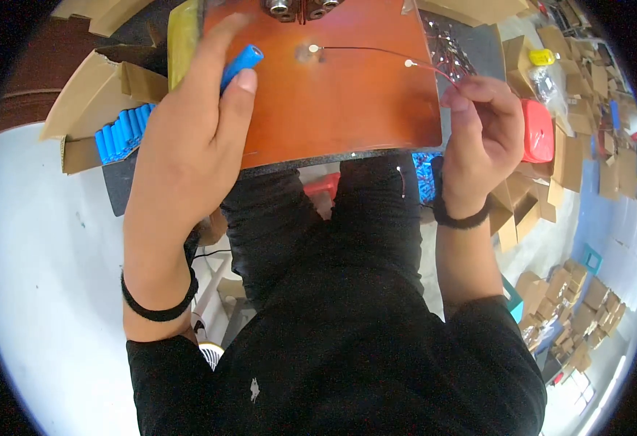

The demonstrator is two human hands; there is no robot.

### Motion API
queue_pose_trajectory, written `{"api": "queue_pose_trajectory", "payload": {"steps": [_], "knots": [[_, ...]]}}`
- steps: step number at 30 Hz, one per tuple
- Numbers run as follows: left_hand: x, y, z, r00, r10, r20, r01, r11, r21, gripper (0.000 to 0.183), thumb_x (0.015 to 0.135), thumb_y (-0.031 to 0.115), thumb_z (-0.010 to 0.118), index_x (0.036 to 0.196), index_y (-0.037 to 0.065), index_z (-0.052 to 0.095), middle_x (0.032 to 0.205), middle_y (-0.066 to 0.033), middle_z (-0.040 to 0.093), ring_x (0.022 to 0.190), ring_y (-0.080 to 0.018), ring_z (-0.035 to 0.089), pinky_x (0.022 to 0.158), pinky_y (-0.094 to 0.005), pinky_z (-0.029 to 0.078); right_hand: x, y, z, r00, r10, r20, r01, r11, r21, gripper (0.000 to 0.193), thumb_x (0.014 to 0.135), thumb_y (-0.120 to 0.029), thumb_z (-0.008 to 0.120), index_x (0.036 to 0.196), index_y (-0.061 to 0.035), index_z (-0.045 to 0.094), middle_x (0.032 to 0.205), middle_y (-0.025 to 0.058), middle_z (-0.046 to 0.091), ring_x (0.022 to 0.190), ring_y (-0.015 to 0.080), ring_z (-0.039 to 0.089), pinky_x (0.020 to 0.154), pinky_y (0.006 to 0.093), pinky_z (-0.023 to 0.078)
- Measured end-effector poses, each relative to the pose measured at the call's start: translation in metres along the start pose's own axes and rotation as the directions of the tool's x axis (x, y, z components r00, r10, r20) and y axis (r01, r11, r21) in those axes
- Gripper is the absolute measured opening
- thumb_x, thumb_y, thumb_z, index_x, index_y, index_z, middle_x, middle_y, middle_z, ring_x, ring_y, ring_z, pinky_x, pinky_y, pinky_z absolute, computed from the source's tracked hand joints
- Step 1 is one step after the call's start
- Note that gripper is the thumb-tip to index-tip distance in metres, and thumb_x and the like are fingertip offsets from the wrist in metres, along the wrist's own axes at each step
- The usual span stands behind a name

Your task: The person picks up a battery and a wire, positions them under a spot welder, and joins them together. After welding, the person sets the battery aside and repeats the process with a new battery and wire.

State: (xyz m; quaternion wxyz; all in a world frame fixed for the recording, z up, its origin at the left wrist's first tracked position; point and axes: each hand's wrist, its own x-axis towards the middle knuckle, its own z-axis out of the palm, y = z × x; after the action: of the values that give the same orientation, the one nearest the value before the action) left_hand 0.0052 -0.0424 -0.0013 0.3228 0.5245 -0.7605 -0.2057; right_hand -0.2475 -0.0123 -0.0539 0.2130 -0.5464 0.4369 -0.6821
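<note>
Blue cylindrical cell (240,67) rests in a person's left hand (195,120), thumb and fingers closed on it, above the left side of an orange sheet (333,109). Opposite, the right hand (482,134) pinches a red wire (437,69), thumb and fingertips together; a dark wire (362,49) ending in a round pale tab (314,49) also runs toward that hand. The step in hand appears to be positioning cell and wires near a metal fixture (304,10), with the tab well apart from the cell; the next move likely calls for careful alignment of the two. Tilted, the cell shows a smooth, bright sleeve and greyish upper end, its lower part hidden.
</note>
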Motion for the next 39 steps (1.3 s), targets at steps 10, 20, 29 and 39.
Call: {"api": "queue_pose_trajectory", "payload": {"steps": [10, 20, 29, 39], "knots": [[0.030, -0.005, 0.025, 0.990, -0.002, 0.143, 0.022, 0.990, -0.137, 0.025, 0.081, 0.016, 0.069, 0.102, 0.002, 0.066, 0.084, -0.0100, 0.061, 0.079, -0.0215, 0.060, 0.071, -0.0309, 0.047, 0.001, 0.011, 0.011, 0.995, -0.099, -0.011, 0.099, 0.995, -0.031, 0.014, 0.079, 0.010, 0.059, 0.091, 0.0028, 0.058, 0.092, 0.0101, 0.060, 0.081, 0.0147, 0.058, 0.076, 0.0254, 0.047], [0.027, -0.005, 0.039, 1.000, 0.026, 0.017, -0.023, 0.986, -0.163, 0.027, 0.082, 0.018, 0.069, 0.102, 0.000, 0.067, 0.086, -0.0154, 0.064, 0.072, -0.0263, 0.062, 0.068, -0.0349, 0.049, 0.002, 0.017, 0.011, 0.988, -0.137, -0.068, 0.132, 0.989, -0.073, 0.014, 0.082, 0.010, 0.057, 0.094, 0.0015, 0.055, 0.094, 0.0127, 0.060, 0.080, 0.0176, 0.059, 0.076, 0.0279, 0.049], [0.028, -0.012, 0.042, 0.999, 0.037, -0.020, -0.040, 0.983, -0.179, 0.028, 0.082, 0.019, 0.070, 0.103, 0.000, 0.066, 0.085, -0.0168, 0.063, 0.070, -0.0275, 0.061, 0.067, -0.0346, 0.048, 0.001, 0.016, 0.013, 0.992, -0.122, -0.040, 0.117, 0.988, -0.096, 0.014, 0.085, 0.010, 0.055, 0.098, 0.0030, 0.054, 0.096, 0.0142, 0.060, 0.078, 0.0175, 0.060, 0.075, 0.0283, 0.051], [0.029, -0.004, 0.039, 0.988, -0.144, 0.061, 0.147, 0.987, -0.058, 0.036, 0.085, 0.028, 0.071, 0.111, 0.003, 0.068, 0.093, -0.0121, 0.070, 0.081, -0.0153, 0.064, 0.079, -0.0273, 0.048, 0.004, 0.013, 0.017, 0.997, -0.014, -0.070, 0.010, 0.998, -0.058, 0.013, 0.081, 0.009, 0.060, 0.092, 0.0018, 0.057, 0.094, 0.0094, 0.061, 0.084, 0.0131, 0.057, 0.079, 0.0240, 0.046]]}}
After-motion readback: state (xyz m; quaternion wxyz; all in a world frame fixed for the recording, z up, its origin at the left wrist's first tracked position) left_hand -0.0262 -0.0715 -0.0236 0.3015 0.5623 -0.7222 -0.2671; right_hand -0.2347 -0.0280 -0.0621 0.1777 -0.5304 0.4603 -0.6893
